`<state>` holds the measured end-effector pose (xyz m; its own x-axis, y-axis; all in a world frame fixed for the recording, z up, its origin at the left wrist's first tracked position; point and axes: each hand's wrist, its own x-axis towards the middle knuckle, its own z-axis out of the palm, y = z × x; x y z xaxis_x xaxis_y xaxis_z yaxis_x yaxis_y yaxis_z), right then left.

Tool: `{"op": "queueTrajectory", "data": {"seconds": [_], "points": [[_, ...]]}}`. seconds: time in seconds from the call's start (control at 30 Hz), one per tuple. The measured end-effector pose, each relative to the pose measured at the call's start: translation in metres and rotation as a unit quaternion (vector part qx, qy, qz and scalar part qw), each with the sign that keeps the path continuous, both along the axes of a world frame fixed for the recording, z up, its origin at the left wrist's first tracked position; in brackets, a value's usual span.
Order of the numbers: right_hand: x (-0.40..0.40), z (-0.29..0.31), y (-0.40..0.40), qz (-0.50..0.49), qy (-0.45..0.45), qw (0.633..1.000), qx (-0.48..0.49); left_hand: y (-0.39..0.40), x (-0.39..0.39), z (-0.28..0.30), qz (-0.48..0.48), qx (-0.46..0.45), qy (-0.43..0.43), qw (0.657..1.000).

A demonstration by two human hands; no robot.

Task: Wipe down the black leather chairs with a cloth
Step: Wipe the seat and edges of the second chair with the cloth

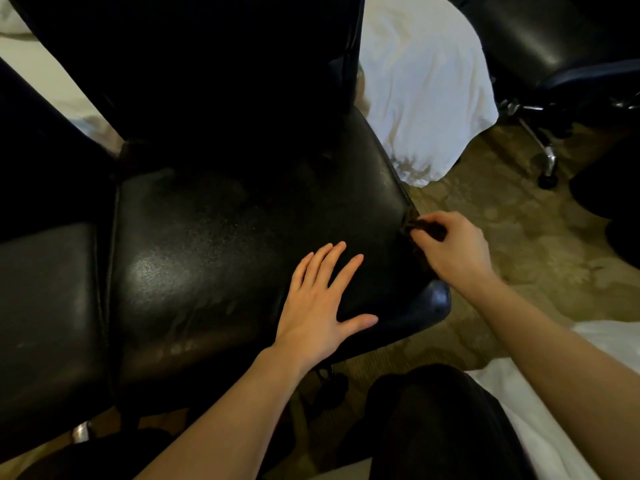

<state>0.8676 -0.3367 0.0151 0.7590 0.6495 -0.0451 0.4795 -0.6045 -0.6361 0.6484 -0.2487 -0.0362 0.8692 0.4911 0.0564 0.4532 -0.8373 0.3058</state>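
Observation:
A black leather chair [221, 244] fills the middle of the head view, its seat shiny and its backrest dark behind. My left hand [318, 303] lies flat on the front right of the seat, fingers straight and spread. My right hand [453, 244] grips a small dark cloth [424, 230] against the seat's right edge. Most of the cloth is hidden in my fingers.
A second black leather chair [45, 306] stands close on the left. A third black chair [554, 50] with a chrome wheeled base sits at the back right. White bedding [426, 84] hangs behind the seat, more white fabric [540, 410] at lower right. Patterned carpet [519, 237] lies to the right.

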Motion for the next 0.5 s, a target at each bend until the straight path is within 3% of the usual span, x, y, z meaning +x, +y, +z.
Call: {"op": "queueTrajectory", "data": {"seconds": [0.17,0.27,0.33,0.4,0.5], "points": [[-0.030,-0.017,-0.060,-0.011,-0.021,1.000,0.008,0.000,-0.001,-0.001,0.000,-0.004,-0.006,1.000],[-0.051,-0.033,-0.090,-0.059,0.031,0.998,0.000,0.000,0.001,0.001,0.002,-0.013,-0.003,1.000],[-0.057,-0.044,-0.103,-0.114,0.121,0.985,-0.035,0.000,0.002,0.005,0.001,-0.016,0.014,1.000],[-0.053,-0.054,-0.110,-0.178,0.230,0.954,-0.069,0.002,0.000,0.013,-0.018,-0.033,0.041,0.998],[-0.044,-0.055,-0.103,-0.310,0.409,0.855,0.066,0.005,-0.029,0.022,-0.040,-0.041,0.058,0.997]]}}
